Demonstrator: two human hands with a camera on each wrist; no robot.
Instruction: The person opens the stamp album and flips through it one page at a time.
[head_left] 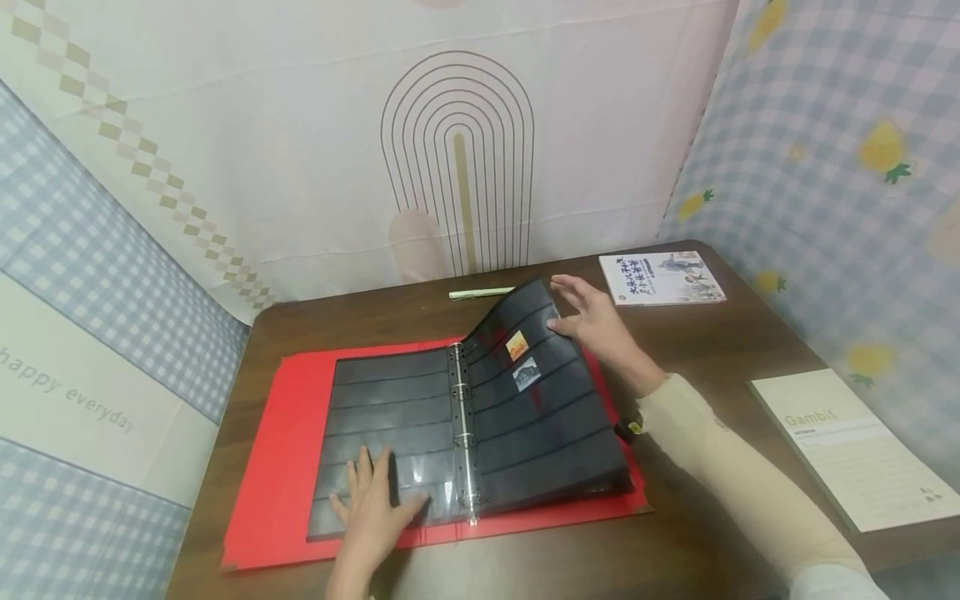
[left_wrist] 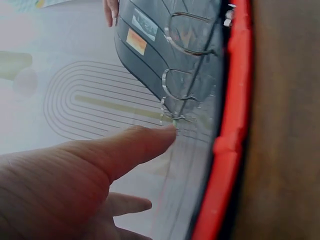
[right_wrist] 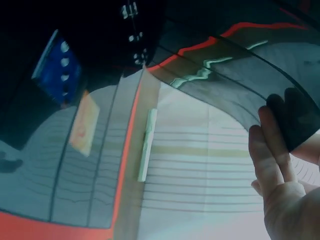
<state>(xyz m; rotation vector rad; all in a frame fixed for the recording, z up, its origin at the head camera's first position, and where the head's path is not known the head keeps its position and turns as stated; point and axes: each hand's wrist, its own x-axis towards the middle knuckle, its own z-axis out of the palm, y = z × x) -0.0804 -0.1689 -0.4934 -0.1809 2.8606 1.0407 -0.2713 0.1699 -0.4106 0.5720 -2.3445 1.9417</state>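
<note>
A red ring binder [head_left: 277, 467] lay open on the brown desk [head_left: 720, 350], near its middle, filled with black pocket pages. One black page [head_left: 540, 375] on the binder's right half stood lifted and bowed upward along its far edge, hinged on the metal rings [head_left: 463, 417] of the spine. Two small stamps sat in its upper pockets, an orange stamp [head_left: 517, 344] above a grey stamp [head_left: 527, 374].

The right hand [head_left: 596, 321] held that raised page at its upper right corner; its fingers [right_wrist: 270, 150] were nearly straight and pressed against the sheet's edge, and whether the thumb pinched the page from the other side could not be told. The left hand [head_left: 375, 508] lay flat on the lower part of the left-hand pages [head_left: 390, 408], fingers spread and straight, pressing them down just beside the rings.

Beyond the binder, a pale green pen [head_left: 480, 292] rested near the desk's far edge. A small booklet [head_left: 662, 278] with printed characters lay at the far right corner, well apart from the binder. A cream book [head_left: 855, 446] marked "Gambit" sat at the desk's right edge, beside the right forearm's beige sleeve [head_left: 735, 475]. Patterned cloth [head_left: 457, 150] hung behind the desk.
</note>
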